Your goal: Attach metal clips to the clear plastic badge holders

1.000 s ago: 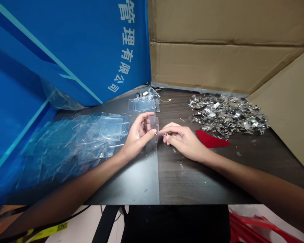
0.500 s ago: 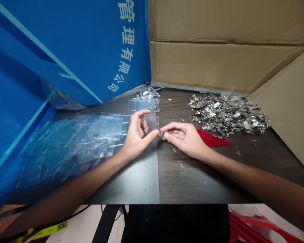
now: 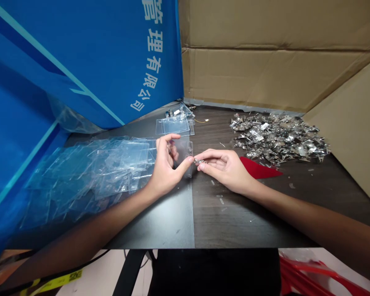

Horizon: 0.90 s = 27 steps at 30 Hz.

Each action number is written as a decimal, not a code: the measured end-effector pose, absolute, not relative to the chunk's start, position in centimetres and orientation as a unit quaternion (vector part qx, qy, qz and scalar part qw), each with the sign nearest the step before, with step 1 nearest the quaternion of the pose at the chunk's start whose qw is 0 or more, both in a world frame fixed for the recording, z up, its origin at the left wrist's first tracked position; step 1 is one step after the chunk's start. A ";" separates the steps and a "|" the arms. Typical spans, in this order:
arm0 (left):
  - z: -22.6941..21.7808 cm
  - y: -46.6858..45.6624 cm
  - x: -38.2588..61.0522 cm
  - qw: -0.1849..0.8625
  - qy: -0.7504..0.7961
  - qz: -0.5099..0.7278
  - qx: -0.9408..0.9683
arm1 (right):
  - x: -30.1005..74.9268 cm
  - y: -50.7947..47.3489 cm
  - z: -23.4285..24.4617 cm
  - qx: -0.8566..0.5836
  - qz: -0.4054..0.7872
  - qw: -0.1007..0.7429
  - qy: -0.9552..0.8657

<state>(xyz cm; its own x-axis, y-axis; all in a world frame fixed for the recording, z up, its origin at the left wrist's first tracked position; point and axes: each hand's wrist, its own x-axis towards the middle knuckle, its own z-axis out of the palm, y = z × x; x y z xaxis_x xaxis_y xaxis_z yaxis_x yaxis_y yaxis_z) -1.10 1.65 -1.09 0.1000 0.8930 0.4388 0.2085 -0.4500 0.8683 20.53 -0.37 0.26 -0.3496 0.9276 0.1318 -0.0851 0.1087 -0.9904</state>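
Nearest, below the fingers and past the front edge of the dark table (image 3: 234, 226), are a black armrest (image 3: 130, 272), a yellow strip (image 3: 60, 281) off to the left and a red object (image 3: 319, 268) off to the right. Closer to the fingers, just under the right ones, a few tiny clear scraps (image 3: 221, 201) lie on the tabletop.

Then come the 2 hands. The left hand (image 3: 166, 166) grasps 1 clear plastic sleeve (image 3: 186, 151), its thumb reaching to the sleeve's right edge, its index finger stretched out above. The right hand (image 3: 220, 166) pinches 1 small metal clip (image 3: 200, 161) between thumb and index finger, right at the left thumb's tip (whether it is fastened to the sleeve, I cannot tell).

Left of the left fingers spreads a heap of clear sleeves (image 3: 120, 164). Right of the right fingers, partly behind that hand, lies a red piece (image 3: 260, 167), and beyond it a pile of metal clips (image 3: 280, 137). Straight beyond the left fingertips sits a small stack of sleeves (image 3: 175, 126).

Farthest from the fingers stand a blue panel (image 3: 95, 49) with 6 visible white characters, at left, and brown cardboard (image 3: 265, 24), at right.
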 end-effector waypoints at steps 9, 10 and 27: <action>-0.8 1.2 -0.9 0.305 0.414 0.532 0.673 | 20.4 -0.6 0.8 -0.364 0.557 0.449 -0.597; -0.8 1.1 -0.9 0.298 0.413 0.531 0.677 | 20.4 -0.6 0.8 -0.370 0.550 0.449 -0.600; -0.1 0.5 -0.5 0.274 0.359 0.547 0.705 | 20.9 -1.0 1.2 -0.329 0.212 0.480 -0.785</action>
<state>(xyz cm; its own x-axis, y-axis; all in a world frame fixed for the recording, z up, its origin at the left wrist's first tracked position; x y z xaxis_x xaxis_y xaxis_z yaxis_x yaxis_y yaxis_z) -0.45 0.46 -0.14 0.1437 0.8065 0.5736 0.2069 -0.5913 0.7795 20.90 -1.01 1.20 -0.3213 0.7206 0.6144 0.3134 0.6931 -0.6491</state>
